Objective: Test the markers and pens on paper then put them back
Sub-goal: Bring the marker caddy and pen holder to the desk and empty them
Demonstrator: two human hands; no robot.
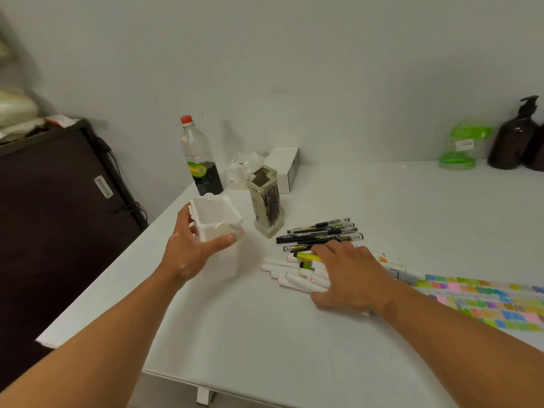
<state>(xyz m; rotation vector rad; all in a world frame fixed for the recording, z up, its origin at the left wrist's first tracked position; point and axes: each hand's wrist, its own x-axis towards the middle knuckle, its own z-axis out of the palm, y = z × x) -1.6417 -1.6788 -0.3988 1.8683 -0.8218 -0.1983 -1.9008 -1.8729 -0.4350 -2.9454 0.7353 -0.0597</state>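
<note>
Spreading across most of the view, a smooth white table stands against a bare, pale wall. Towards its back left stands a tall, squarish ceramic holder, glazed cream with dark printed figures, its notched mouth open. Behind the holder sit a small white cardboard box and some crumpled clear wrapping. Behind it to the left rises a clear plastic bottle with a red cap and dark liquid in its lower part. Just left of the holder, the person's left hand grasps a square, open-topped white plastic container, thumb across its near wall. In front of the holder and to the right, slim black pens lie side by side, and nearer still is a heap of chunky white markers with coloured ends. The right hand lies palm down on the markers, fingers loose and spread, not clenched. Farther right of the holder, paper shows rows of bright colour swatches. Far to the holder's right, by the wall, stand a translucent green container and a brown pump bottle. Far left of the holder, off the table, is a dark cabinet.
</note>
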